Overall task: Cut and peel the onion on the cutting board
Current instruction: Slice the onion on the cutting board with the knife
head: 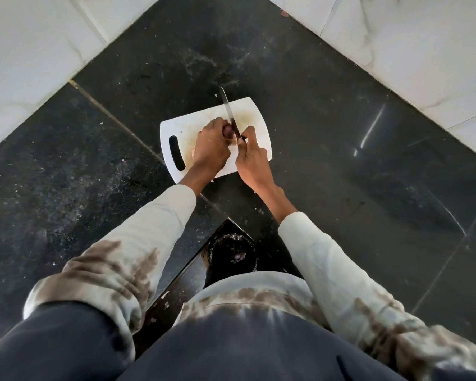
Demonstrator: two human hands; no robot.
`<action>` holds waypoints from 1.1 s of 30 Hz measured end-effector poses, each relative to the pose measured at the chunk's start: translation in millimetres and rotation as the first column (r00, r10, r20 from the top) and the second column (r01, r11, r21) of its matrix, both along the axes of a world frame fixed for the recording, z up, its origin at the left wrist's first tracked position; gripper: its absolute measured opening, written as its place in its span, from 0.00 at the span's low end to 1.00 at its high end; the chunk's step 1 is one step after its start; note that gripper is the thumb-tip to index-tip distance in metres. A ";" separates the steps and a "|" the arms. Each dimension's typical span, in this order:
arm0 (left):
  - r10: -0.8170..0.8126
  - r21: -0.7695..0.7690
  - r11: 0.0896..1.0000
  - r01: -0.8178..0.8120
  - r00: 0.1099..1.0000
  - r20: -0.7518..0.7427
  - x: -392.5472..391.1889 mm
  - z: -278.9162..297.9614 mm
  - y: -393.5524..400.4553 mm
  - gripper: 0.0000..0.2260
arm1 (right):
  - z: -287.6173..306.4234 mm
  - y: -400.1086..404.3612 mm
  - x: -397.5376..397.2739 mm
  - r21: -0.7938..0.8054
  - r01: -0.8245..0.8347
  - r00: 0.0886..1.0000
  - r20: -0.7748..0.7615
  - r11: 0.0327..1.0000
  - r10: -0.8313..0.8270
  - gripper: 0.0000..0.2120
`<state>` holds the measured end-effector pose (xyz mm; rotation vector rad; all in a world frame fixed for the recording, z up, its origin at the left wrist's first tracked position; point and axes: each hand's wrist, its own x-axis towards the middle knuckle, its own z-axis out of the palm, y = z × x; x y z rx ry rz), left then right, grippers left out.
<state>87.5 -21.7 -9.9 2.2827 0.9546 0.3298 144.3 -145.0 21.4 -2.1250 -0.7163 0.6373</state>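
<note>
- Black stone is forming the tabletop [327,138], running into a corner between two white tiled walls [39,45], and small pale scraps are lying scattered over it.
- One white plastic cutting board [248,111] is sitting flat on the tabletop, its dark handle slot lying toward the person's left and its middle looking stained brownish.
- One onion [227,130] is resting near the middle of the cutting board; only a small reddish-purple patch of it is showing, since the fingers are covering the rest.
- The left hand [210,145] is curling down over the onion from its left side, gripping it against the board.
- The right hand [252,158] is sitting just right of the onion, closing around the handle of one knife [229,111].
- The knife blade is pointing away from the person, passing beside the onion's right face and reaching past the board's far edge.
- Two pale sleeves with brown blotches are covering the forearms.
- One dark bin [232,255] is showing below the tabletop edge, holding purple scraps.
</note>
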 end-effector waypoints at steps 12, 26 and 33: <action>-0.048 0.029 0.998 0.049 0.999 -0.020 0.4 4.6 5.3 0.11 | -3.4 4.9 -0.5 -0.014 0.003 1.000 0.007 1.000 -0.003 0.09; -0.029 0.006 1.000 0.028 0.998 0.055 -2.5 -2.1 3.1 0.12 | -39.3 -21.7 -24.7 0.011 0.040 0.999 0.001 0.999 -0.040 0.07; -0.027 0.018 0.999 0.027 0.999 0.021 -2.0 0.8 5.5 0.14 | -38.6 -24.6 -27.1 -0.002 0.048 0.999 0.026 0.999 -0.048 0.08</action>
